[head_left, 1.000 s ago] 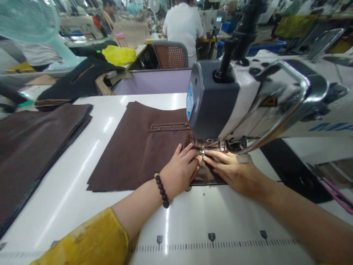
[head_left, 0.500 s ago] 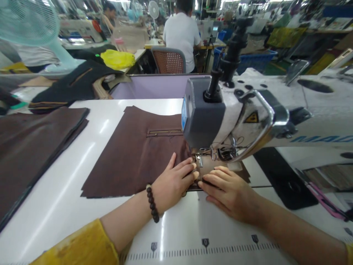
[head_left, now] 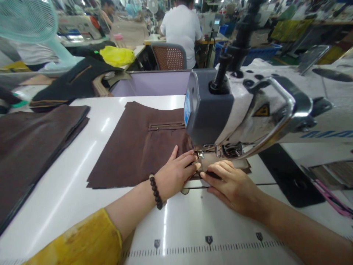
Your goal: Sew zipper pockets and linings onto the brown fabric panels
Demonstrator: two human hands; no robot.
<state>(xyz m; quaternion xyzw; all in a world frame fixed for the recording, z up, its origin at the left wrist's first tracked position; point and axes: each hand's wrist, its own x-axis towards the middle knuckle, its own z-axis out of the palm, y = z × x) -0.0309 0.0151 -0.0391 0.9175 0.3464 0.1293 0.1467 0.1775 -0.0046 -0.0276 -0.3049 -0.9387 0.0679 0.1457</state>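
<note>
Dark brown panel (head_left: pixel 124 154), lightly creased, 1 metal-toothed zipper (head_left: pixel 168 126)

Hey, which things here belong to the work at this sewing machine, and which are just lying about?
Work in hand:
left hand, flat on the brown zippered piece
right hand, near the presser foot
sewing machine

Apparently apart from it:
yellow bundle in the background
green fan
pink-handled tool, untouched

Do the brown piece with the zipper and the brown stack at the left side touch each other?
Apart. The head view shows a strip of white tabletop between the brown piece and the brown stack.
</note>
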